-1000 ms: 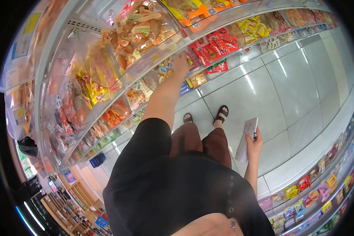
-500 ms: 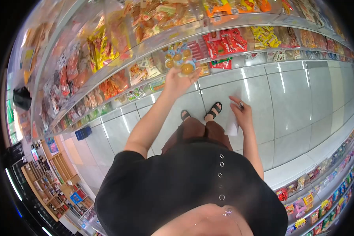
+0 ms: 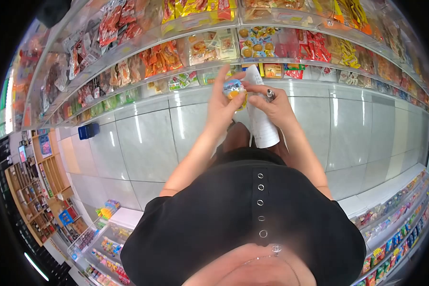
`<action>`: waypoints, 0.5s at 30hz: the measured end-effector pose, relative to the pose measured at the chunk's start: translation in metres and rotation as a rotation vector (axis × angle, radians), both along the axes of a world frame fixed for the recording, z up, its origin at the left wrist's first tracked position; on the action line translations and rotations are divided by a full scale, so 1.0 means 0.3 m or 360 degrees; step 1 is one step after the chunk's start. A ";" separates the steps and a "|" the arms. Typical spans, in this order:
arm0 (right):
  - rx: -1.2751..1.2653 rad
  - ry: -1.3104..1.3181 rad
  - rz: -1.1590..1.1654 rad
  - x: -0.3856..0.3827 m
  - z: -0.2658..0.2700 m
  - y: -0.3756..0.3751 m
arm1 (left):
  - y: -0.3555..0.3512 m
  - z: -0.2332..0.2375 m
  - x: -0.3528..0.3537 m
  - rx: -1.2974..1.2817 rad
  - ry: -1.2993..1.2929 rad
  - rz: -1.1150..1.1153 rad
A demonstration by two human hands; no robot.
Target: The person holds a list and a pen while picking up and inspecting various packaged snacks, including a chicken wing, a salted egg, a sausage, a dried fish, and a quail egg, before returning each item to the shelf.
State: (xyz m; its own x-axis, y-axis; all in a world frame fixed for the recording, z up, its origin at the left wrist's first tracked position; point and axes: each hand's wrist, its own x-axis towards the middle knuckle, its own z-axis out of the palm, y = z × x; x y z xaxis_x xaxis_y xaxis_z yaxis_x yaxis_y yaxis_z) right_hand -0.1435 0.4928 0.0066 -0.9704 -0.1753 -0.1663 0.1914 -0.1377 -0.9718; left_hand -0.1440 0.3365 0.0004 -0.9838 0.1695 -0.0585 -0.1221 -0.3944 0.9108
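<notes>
My left hand (image 3: 220, 106) is closed around a small round snack packet (image 3: 233, 88), blue on top with a yellow-orange part below. It holds the packet up before the shelves, fingers curved round its left side. My right hand (image 3: 276, 108) grips a long white sheet of paper (image 3: 263, 127) that hangs down over my legs, its upper end curling up past the fingers. A dark pen (image 3: 270, 95) sticks out between the fingers of that same hand. The right fingertips are right at the packet's edge.
Ahead, clear-fronted shelves hold bagged snacks, including a bin of similar round packets (image 3: 258, 49) and red packets (image 3: 314, 46). A blue box (image 3: 88, 131) stands on the tiled floor at left. More shelves (image 3: 391, 229) line the right behind me.
My left hand has drawn back from the bin of round packets, holding one. My right hand has come up with the paper and pen to meet it. The view has shifted.
</notes>
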 end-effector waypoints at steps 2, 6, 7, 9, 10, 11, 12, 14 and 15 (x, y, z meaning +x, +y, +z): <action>0.0049 0.0032 -0.0044 0.024 0.011 -0.051 | -0.066 0.022 0.021 -0.0163 0.0209 -0.0083; 0.0029 0.0042 -0.0032 0.083 0.063 -0.101 | -0.125 0.107 0.083 -0.0477 0.0437 -0.0235; 0.0009 0.0097 -0.0013 0.083 0.090 -0.105 | -0.130 0.118 0.090 -0.0528 0.0479 -0.0285; 0.0013 0.0084 -0.0066 0.100 0.114 -0.106 | -0.127 0.112 0.123 -0.0414 0.0357 -0.0175; -0.0001 0.0068 -0.0095 0.109 0.107 -0.106 | -0.139 0.078 0.133 -0.0417 0.0292 -0.0191; -0.0018 0.0053 -0.0126 0.115 0.103 -0.103 | -0.145 0.062 0.141 -0.0421 0.0229 -0.0207; 0.0002 0.0066 -0.0111 0.122 0.104 -0.097 | -0.141 0.069 0.155 -0.0319 0.0135 -0.0166; 0.0034 0.0079 -0.0098 0.147 0.104 -0.078 | -0.126 0.086 0.196 -0.0119 -0.0062 -0.0103; 0.0036 0.0114 -0.0096 0.162 0.101 -0.067 | -0.114 0.087 0.212 -0.0093 -0.0047 -0.0059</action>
